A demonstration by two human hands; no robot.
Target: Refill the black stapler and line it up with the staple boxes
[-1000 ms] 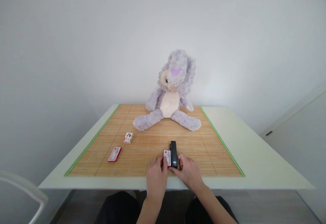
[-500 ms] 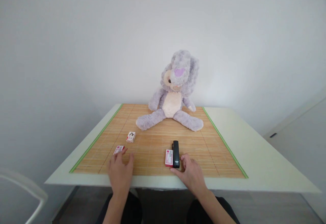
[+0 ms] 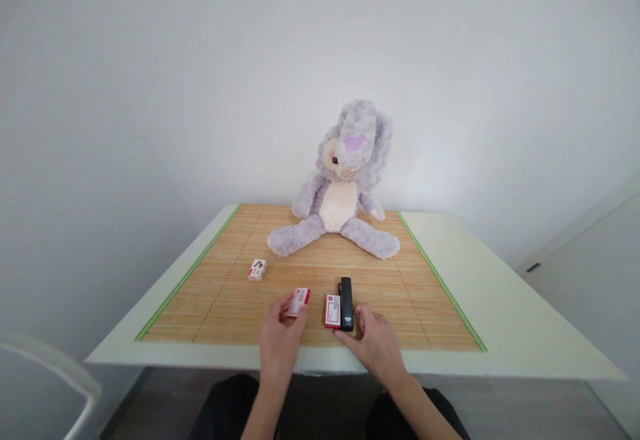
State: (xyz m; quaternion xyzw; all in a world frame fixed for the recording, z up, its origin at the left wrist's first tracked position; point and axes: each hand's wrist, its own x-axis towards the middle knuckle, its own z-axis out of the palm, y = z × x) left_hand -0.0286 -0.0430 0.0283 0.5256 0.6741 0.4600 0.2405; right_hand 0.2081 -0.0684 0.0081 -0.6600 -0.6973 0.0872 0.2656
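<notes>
My left hand (image 3: 281, 340) pinches a small red-and-white box (image 3: 299, 301) between thumb and fingers, over the near middle of the bamboo mat. To its right, a second red-and-white box (image 3: 333, 311) lies flat against the left side of a black stapler (image 3: 346, 303). My right hand (image 3: 375, 343) lies at the stapler's near right corner, thumb and forefinger apart. Its thumb tip reaches the near edge of the stapler and box; it grips nothing that I can see. A small white box with a dark picture (image 3: 257, 269) sits farther back on the left.
A grey-purple plush toy (image 3: 339, 207) sits at the back of the bamboo mat (image 3: 220, 273), legs spread, close to the wall. Under the mat is a white table (image 3: 500, 307). A white curved bar (image 3: 55, 363) shows at lower left.
My left hand has taken hold of the red-and-white box at the left and carried it right, toward the stapler. My right hand, the stapler and the box beside it stay in place.
</notes>
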